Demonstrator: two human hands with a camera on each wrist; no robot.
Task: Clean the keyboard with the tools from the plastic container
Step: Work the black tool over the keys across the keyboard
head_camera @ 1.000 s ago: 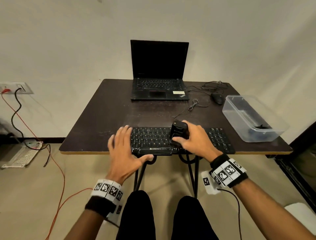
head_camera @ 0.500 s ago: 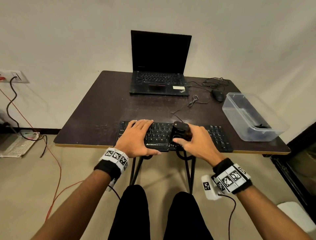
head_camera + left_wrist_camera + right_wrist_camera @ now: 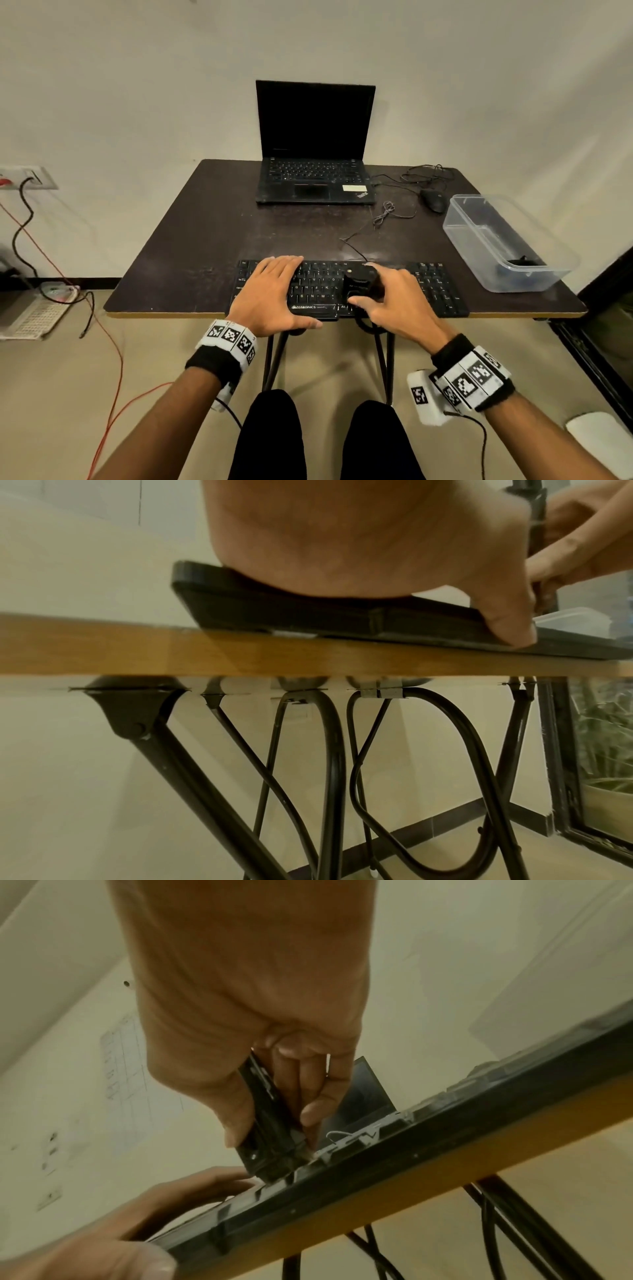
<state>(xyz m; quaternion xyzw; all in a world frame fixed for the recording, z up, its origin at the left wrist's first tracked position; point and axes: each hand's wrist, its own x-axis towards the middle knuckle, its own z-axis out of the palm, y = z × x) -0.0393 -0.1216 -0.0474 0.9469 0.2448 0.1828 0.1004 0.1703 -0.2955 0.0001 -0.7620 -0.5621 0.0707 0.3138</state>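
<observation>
A black keyboard [image 3: 428, 291] lies along the front edge of the dark table [image 3: 191, 246]. My left hand [image 3: 274, 294] lies flat on its left half with straight fingers, and the thumb [image 3: 510, 626] touches the front rim. My right hand [image 3: 387, 294] grips a small black cleaning tool [image 3: 359, 284] that stands upright on the middle keys. In the right wrist view the tool [image 3: 267, 1123] sits between thumb and fingers with its lower end on the keyboard [image 3: 377, 1172]. The clear plastic container [image 3: 479, 246] stands at the right with a dark item [image 3: 522, 263] inside.
An open black laptop [image 3: 313, 171] stands at the back of the table. A mouse [image 3: 433, 200] and loose cables [image 3: 387, 212] lie between it and the container. Red and black cables [image 3: 102, 329] run over the floor at the left.
My left hand has moved right, from the keyboard's left end onto its left keys. The right hand still holds the tool on the middle keys.
</observation>
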